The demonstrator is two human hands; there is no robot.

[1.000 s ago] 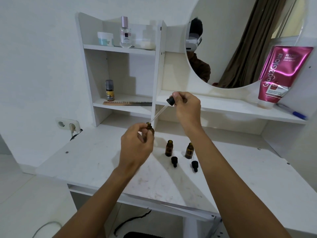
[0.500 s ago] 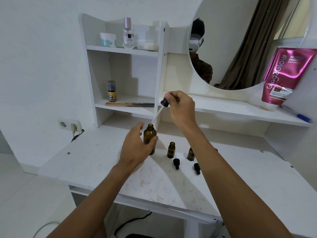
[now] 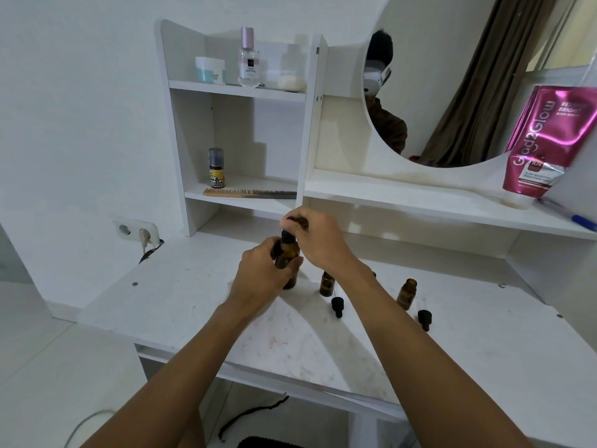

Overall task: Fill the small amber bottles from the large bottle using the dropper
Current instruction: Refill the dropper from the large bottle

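The large amber bottle (image 3: 288, 253) stands on the white desk (image 3: 193, 292), and my left hand (image 3: 263, 273) wraps around its body. My right hand (image 3: 315, 237) pinches the black rubber bulb of the dropper (image 3: 287, 236), which now sits down in the bottle's neck, its glass tube hidden inside. To the right stand two small open amber bottles, one (image 3: 327, 283) near my right wrist and another (image 3: 406, 293) farther right. A third is barely visible behind my right wrist. Two loose black dropper caps, one (image 3: 337, 306) and the other (image 3: 424, 319), lie in front of them.
A shelf unit behind the desk holds a comb (image 3: 248, 193), a small dark bottle (image 3: 216, 168), a jar (image 3: 210, 70) and a perfume bottle (image 3: 248, 59). A pink tube (image 3: 546, 140) leans on the right ledge beside a round mirror (image 3: 452, 76). A wall socket (image 3: 135, 232) sits left.
My left hand set the large bottle down on the desk and regripped its body. My right hand lowered the dropper from above until it sits in the bottle's neck.
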